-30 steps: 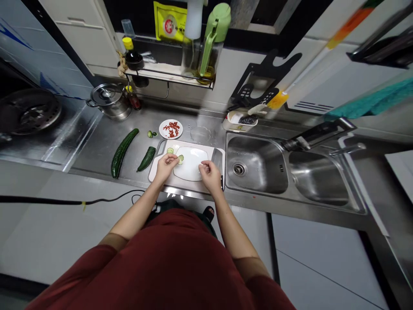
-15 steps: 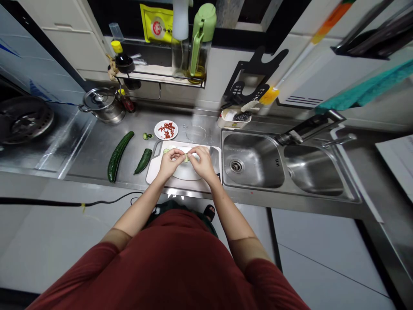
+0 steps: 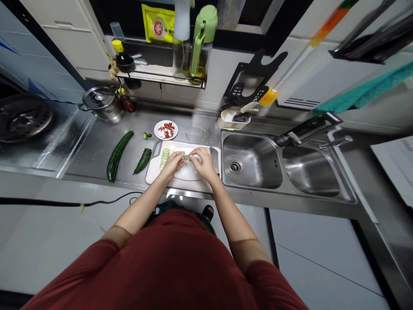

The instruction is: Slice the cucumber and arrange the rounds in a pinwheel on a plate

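Over a white oval plate on the cutting board, my left hand and my right hand meet fingertip to fingertip. Both pinch a small green cucumber slice between them. A row of overlapping cucumber slices lies on the board just left of my left hand. Partly hidden behind my right hand is a knife blade, flat at the board's right side. Left of the board rest a cut cucumber and a longer whole cucumber.
Behind the board sit a small plate of chopped red pieces and some cucumber ends. A lidded pot stands back left. The double sink adjoins on the right. A shelf with bottles hangs above.
My left hand has shifted slightly right and turned, so the row of slices now shows. The held slice has tilted and looks narrower, still between both hands' fingertips.
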Tool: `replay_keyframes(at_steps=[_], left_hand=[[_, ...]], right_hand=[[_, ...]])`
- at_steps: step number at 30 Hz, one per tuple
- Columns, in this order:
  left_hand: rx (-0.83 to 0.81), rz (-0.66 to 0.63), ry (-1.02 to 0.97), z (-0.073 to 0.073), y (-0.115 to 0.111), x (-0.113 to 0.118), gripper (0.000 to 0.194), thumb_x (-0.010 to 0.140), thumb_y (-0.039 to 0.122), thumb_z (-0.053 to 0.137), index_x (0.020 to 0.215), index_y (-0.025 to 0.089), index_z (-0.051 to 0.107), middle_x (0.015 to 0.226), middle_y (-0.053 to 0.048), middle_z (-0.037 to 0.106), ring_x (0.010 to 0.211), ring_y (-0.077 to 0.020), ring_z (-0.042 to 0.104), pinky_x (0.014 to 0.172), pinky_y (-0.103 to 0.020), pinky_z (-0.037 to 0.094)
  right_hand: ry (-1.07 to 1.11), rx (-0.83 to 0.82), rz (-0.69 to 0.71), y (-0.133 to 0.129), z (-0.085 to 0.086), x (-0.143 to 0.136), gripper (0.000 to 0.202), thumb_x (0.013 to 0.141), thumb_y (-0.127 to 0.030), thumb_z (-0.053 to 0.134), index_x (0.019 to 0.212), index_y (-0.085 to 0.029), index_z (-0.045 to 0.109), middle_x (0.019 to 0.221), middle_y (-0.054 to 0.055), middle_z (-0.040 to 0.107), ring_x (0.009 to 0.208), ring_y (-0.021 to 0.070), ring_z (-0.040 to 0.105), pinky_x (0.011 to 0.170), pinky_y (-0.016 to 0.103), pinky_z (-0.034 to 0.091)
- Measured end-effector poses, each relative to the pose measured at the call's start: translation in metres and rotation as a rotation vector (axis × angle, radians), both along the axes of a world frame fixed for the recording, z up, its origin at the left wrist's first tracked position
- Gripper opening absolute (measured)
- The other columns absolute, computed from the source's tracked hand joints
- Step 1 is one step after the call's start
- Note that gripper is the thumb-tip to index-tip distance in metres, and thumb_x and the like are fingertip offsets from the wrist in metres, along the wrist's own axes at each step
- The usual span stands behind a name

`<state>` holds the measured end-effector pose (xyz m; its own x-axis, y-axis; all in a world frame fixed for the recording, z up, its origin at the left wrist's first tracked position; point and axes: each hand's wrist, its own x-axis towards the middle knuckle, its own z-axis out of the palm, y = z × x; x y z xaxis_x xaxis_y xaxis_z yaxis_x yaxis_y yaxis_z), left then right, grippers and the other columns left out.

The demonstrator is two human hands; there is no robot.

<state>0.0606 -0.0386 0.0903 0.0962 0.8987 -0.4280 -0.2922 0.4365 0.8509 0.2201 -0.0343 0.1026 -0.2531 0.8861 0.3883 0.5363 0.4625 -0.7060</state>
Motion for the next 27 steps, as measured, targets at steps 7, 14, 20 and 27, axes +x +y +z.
replay_keyframes(at_steps=[7, 14, 20, 27], left_hand=[[-0.085, -0.011, -0.139, -0.013, 0.011, -0.002, 0.043, 0.061, 0.030, 0.078, 0.097, 0.018, 0.058, 0.070, 0.002, 0.061, 0.049, -0.0033, 0.048, 0.040, -0.013, 0.026], [-0.021, -0.009, -0.007, -0.023, 0.020, -0.008, 0.049, 0.057, 0.026, 0.079, 0.102, 0.021, 0.060, 0.074, 0.002, 0.062, 0.055, -0.0043, 0.051, 0.042, -0.014, 0.028], [0.046, -0.016, 0.101, -0.028, 0.028, -0.007, 0.050, 0.055, 0.026, 0.077, 0.102, 0.020, 0.061, 0.066, 0.003, 0.061, 0.054, -0.0061, 0.049, 0.045, -0.016, 0.027], [0.074, 0.013, 0.150, -0.062, 0.049, -0.002, 0.047, 0.053, 0.023, 0.076, 0.097, 0.017, 0.061, 0.066, 0.003, 0.062, 0.055, -0.0072, 0.051, 0.052, -0.018, 0.034]], right_hand=[[-0.106, 0.023, 0.069, 0.000, -0.008, 0.005, 0.018, 0.095, -0.030, 0.050, 0.091, -0.023, 0.066, 0.094, 0.005, 0.063, 0.101, 0.0224, 0.050, 0.097, 0.039, 0.036], [-0.152, -0.034, 0.050, 0.005, -0.024, 0.007, 0.020, 0.095, -0.030, 0.049, 0.095, -0.022, 0.067, 0.097, 0.007, 0.063, 0.101, 0.0230, 0.049, 0.095, 0.038, 0.038], [-0.155, -0.074, 0.027, 0.010, -0.033, 0.007, 0.019, 0.094, -0.030, 0.050, 0.092, -0.022, 0.066, 0.096, 0.006, 0.063, 0.100, 0.0221, 0.050, 0.093, 0.035, 0.038], [-0.126, -0.256, -0.061, 0.031, -0.068, 0.002, 0.017, 0.088, -0.024, 0.050, 0.088, -0.018, 0.066, 0.086, 0.003, 0.065, 0.084, 0.0172, 0.056, 0.081, 0.027, 0.040]])
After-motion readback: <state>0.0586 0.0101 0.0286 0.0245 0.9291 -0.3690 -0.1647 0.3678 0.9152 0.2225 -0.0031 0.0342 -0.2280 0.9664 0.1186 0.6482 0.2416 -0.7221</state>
